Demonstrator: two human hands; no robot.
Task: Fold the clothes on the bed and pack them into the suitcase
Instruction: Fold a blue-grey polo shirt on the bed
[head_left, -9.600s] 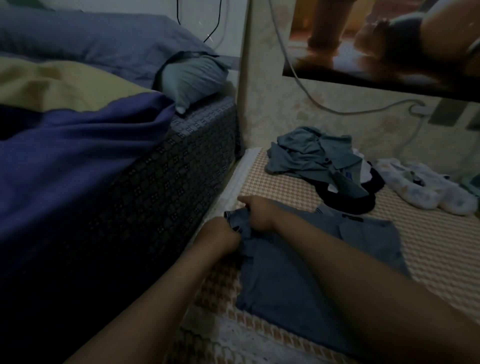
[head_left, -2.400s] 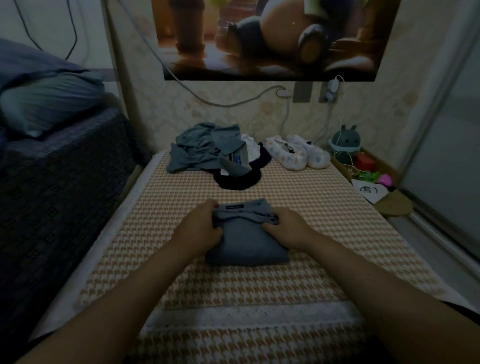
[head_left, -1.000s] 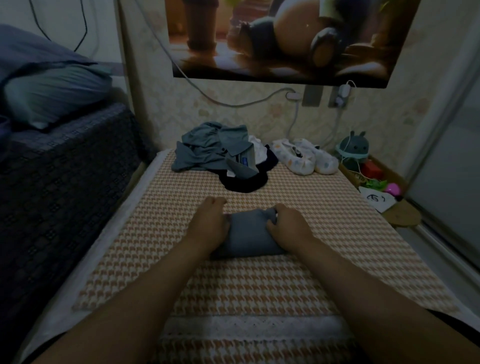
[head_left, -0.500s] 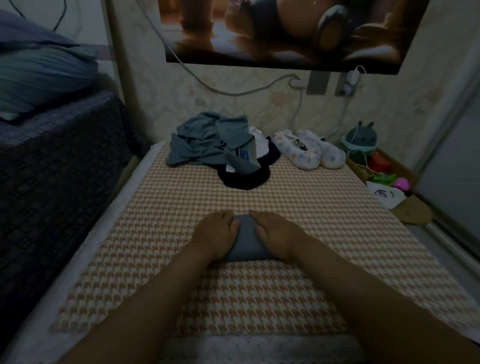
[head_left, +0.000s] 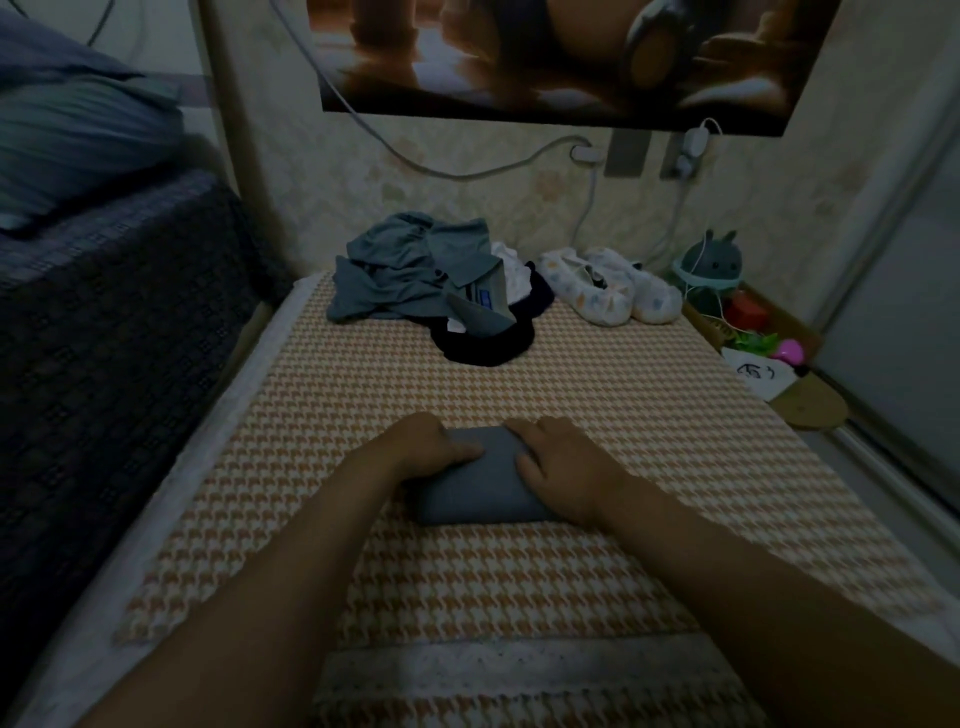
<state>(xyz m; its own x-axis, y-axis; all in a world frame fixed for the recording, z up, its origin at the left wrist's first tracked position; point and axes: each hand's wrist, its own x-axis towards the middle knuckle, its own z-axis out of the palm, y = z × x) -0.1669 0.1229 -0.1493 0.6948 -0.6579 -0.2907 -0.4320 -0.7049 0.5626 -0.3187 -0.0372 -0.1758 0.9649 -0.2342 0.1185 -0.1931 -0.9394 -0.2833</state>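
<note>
A grey-blue garment (head_left: 480, 486), folded into a small thick bundle, lies in the middle of the orange houndstooth mat (head_left: 597, 395). My left hand (head_left: 421, 451) grips the bundle's left end and my right hand (head_left: 561, 462) grips its right end, fingers curled over the top. Farther back on the mat lies an unfolded pile of clothes (head_left: 415, 270): a grey-green shirt over a white piece and a dark garment (head_left: 488, 345). No suitcase is in view.
A raised bed with a dark patterned cover (head_left: 104, 312) and a pillow (head_left: 67, 140) runs along the left. Patterned slippers (head_left: 608, 291) sit at the mat's far end. A rabbit-shaped lamp (head_left: 709, 265) and small toys (head_left: 763, 343) stand at the right by a sliding door.
The garment went from spread flat to a small compact bundle. Over the last second both hands closed in from its sides and now grip its ends.
</note>
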